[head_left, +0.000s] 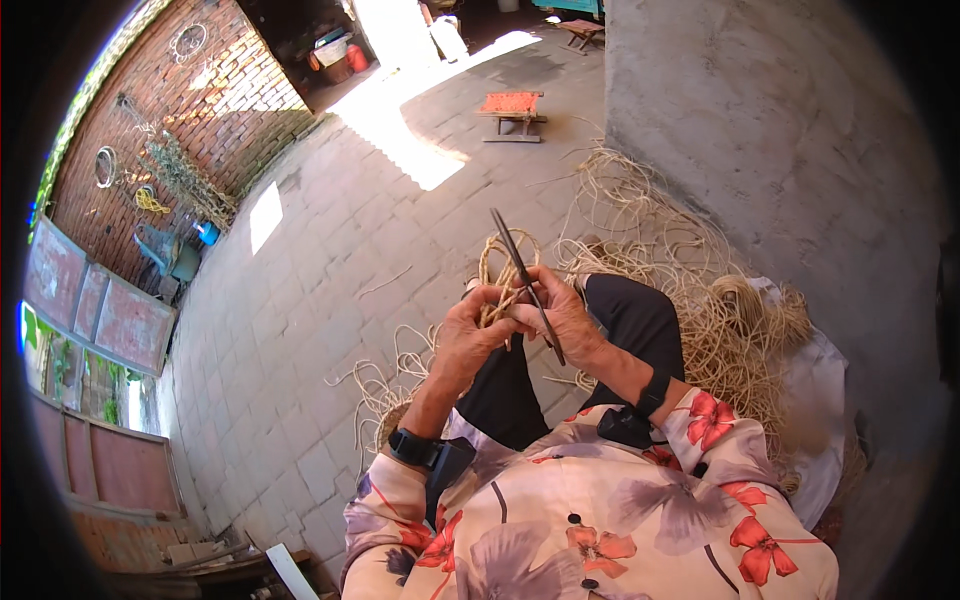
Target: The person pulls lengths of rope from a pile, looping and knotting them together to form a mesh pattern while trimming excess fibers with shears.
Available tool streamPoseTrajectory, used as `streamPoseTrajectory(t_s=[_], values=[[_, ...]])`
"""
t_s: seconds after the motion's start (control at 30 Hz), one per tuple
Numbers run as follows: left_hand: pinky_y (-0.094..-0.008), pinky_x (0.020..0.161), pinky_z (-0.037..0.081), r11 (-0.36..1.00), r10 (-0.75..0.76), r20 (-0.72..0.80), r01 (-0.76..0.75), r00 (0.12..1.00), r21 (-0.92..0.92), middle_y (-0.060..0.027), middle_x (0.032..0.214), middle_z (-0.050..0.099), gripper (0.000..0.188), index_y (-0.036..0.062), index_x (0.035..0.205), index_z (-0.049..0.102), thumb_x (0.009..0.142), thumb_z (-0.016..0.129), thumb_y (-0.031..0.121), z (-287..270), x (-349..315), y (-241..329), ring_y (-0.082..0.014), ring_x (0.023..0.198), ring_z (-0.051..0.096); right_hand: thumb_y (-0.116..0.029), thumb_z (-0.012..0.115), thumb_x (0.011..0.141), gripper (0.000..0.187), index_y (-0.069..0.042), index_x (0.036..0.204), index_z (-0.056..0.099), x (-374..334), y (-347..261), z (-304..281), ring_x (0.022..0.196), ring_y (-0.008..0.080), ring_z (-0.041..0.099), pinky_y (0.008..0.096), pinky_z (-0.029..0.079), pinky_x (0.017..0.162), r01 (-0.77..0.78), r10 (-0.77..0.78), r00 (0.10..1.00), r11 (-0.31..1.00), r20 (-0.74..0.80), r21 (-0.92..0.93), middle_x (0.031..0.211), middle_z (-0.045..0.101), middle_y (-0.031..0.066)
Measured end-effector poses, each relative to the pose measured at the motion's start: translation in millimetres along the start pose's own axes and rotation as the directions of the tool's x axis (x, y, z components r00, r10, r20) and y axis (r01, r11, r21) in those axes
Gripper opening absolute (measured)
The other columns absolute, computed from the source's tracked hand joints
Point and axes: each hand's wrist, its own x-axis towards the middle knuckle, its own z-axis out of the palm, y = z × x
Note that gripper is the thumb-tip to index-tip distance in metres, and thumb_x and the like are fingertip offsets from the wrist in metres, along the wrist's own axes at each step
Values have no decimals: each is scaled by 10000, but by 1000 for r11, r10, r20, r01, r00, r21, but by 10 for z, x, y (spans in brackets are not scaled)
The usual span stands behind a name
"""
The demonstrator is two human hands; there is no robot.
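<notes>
In front of my knees, both hands meet around a small looped piece of twisted straw cord [490, 268]. My left hand [470, 332] is closed on the cord, pinching it between thumb and fingers. My right hand [568, 318] is closed too, its fingertips against the same piece. A long, thin, dark tool [510, 240] slants through the right hand, its upper end beyond the fingers and its lower end beside the wrist; its exact kind does not show. The fingers hide part of the cord.
A large tangled heap of pale straw cord [735, 335] lies at my right, partly over a white sheet [815, 400], near a grey wall [780, 130]. More cord strands [385, 375] curl at my left. A low stool with a red seat [512, 104] stands farther off on the paving [330, 290].
</notes>
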Motion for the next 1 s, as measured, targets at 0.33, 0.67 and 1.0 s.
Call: streamPoseTrajectory(t_s=[0.33,0.67,1.0], values=[[-208,505,398,996,36,-475,-70,879,-55,20,712,559,97,110,837,568,779,604,41,-854,39,-202,-65,595,512,-8,567,742,351,-71,1081,504,-367,14,-1079,451,45,404,170,349,400,96,-96,873,995,-477,-23,710,478,-20],[-202,421,386,972,-190,-339,127,921,-199,23,715,538,260,106,1043,568,819,697,135,-1669,-251,-580,-52,540,487,1,565,761,342,-48,1074,435,-1440,-277,-3663,479,131,501,231,417,390,203,-162,388,975,-907,-87,678,517,57],[-387,842,478,658,320,-222,-48,921,751,-130,1123,578,491,120,1199,557,734,710,163,-1628,-87,-773,-289,978,587,-85,520,900,145,-5,1015,480,-3073,-632,-5270,668,227,666,307,589,570,-86,-206,-243,978,-948,-190,790,592,121]])
